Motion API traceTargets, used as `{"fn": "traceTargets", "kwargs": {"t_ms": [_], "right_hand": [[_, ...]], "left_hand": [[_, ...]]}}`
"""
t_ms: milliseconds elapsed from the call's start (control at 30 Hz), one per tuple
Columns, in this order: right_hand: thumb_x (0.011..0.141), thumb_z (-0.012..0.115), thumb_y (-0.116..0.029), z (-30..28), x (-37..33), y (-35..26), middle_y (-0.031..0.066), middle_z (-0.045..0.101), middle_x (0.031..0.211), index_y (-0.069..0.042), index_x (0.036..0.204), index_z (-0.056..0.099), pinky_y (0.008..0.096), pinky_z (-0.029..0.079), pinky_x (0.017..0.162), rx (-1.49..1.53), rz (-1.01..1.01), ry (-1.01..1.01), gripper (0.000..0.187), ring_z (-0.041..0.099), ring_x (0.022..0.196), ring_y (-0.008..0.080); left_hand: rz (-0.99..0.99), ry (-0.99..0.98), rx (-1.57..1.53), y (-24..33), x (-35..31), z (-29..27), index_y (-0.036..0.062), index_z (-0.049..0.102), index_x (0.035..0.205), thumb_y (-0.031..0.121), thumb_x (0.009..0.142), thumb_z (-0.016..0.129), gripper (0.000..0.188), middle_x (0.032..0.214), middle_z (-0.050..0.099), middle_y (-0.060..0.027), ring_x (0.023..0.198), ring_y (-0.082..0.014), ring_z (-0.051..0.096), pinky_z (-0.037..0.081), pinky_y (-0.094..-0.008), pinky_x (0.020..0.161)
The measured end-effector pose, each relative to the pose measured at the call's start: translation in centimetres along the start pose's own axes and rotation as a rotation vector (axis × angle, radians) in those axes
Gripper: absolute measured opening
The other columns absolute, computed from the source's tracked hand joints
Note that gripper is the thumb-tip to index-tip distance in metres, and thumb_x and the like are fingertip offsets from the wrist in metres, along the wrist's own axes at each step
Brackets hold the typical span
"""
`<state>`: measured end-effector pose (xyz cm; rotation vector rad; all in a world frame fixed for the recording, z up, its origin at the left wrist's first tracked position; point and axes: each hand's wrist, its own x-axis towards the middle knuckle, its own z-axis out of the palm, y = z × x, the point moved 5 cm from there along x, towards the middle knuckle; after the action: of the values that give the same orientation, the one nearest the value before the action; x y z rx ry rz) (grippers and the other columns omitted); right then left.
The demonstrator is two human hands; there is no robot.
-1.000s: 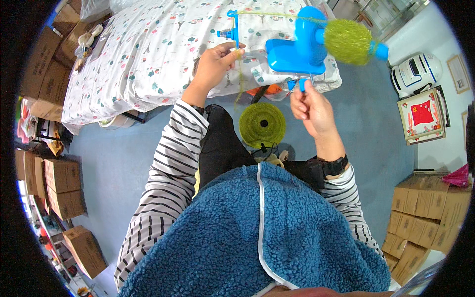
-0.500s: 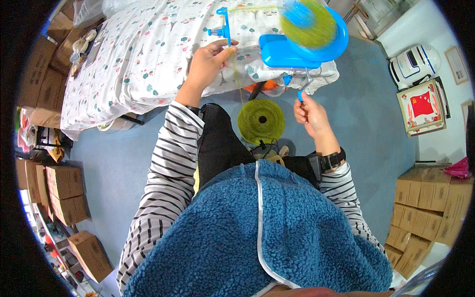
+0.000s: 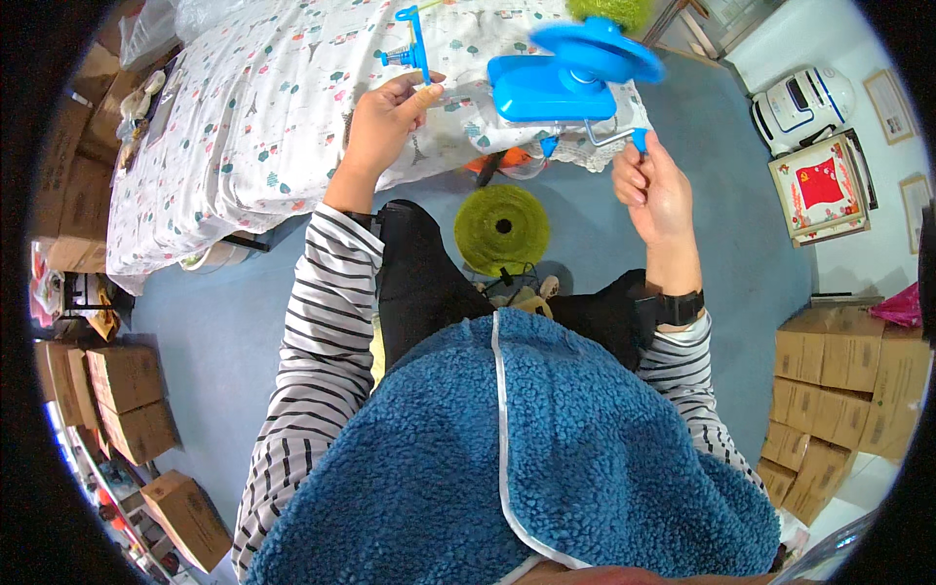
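A blue yarn winder [image 3: 551,88] sits at the table's right front edge. Its round blue plate [image 3: 597,51] is tilted, and a green yarn ball [image 3: 612,12] on it is cut off by the upper border. My right hand [image 3: 658,185] grips the blue knob of the winder's crank handle [image 3: 639,139]. To the left, my left hand [image 3: 390,122] is pinched at the lower end of an upright blue yarn guide [image 3: 421,47], on what looks like the thin yarn strand. On the floor between my feet sits a large green yarn cake [image 3: 502,229] with a dark centre hole.
A patterned white cloth [image 3: 283,107] covers the table, with a clear plastic bag [image 3: 146,34] at its far left. Cardboard boxes [image 3: 127,380] stand at left and more boxes [image 3: 838,375] at right. A white-and-black machine [image 3: 804,107] and a framed red picture [image 3: 821,185] are at the right wall.
My right hand has swung the crank handle up and to the right. The winder's plate and yarn ball have turned to another tilt. My left hand keeps its place by the guide.
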<state>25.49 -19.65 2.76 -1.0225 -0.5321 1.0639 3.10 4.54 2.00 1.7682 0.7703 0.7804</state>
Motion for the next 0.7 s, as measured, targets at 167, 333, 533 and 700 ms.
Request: {"fn": "traceTargets", "kwargs": {"t_ms": [167, 333, 533, 700], "right_hand": [[0.106, 0.037, -0.044, 4.1, 0.0, 1.4, -0.0033, 0.035, 0.065, -0.009, 0.085, 0.046, 0.0218, 0.025, 0.050, -0.011, 0.098, -0.112, 0.041, 0.030, 0.054, 0.0070], [0.105, 0.038, -0.045, 5.8, 0.5, 5.2, -0.0027, 0.038, 0.065, -0.008, 0.085, 0.049, 0.0229, 0.028, 0.050, -0.102, 0.164, -0.193, 0.043, 0.033, 0.053, 0.0081], [0.103, 0.045, -0.046, 2.4, 0.8, 9.3, -0.0030, 0.039, 0.062, -0.008, 0.079, 0.051, 0.0240, 0.027, 0.049, -0.181, 0.248, -0.143, 0.045, 0.034, 0.053, 0.0084], [0.103, 0.046, -0.043, -2.4, 0.7, 9.0, -0.0036, 0.038, 0.062, -0.007, 0.079, 0.051, 0.0240, 0.025, 0.047, -0.183, 0.259, 0.053, 0.043, 0.034, 0.052, 0.0080]], "left_hand": [[0.013, 0.012, -0.028, 0.1, -0.2, 0.1, 0.0100, 0.073, 0.110, 0.026, 0.093, 0.068, 0.024, 0.065, 0.052, 0.0046, 0.059, -0.0026, 0.044, 0.037, -0.0200, 0.056], [-0.019, 0.002, -0.068, 0.0, 0.0, 0.1, 0.0095, 0.073, 0.110, 0.026, 0.093, 0.068, 0.024, 0.064, 0.052, 0.0045, 0.058, -0.0027, 0.044, 0.036, -0.0196, 0.056], [-0.023, -0.001, -0.049, -0.1, 0.2, 0.1, 0.0094, 0.073, 0.111, 0.025, 0.093, 0.068, 0.025, 0.064, 0.052, 0.0042, 0.057, -0.0033, 0.043, 0.036, -0.0199, 0.055], [-0.023, 0.004, -0.055, -0.1, 0.1, 0.0, 0.0083, 0.073, 0.112, 0.024, 0.093, 0.068, 0.025, 0.065, 0.052, 0.0044, 0.058, -0.0033, 0.043, 0.036, -0.0199, 0.054]]}}
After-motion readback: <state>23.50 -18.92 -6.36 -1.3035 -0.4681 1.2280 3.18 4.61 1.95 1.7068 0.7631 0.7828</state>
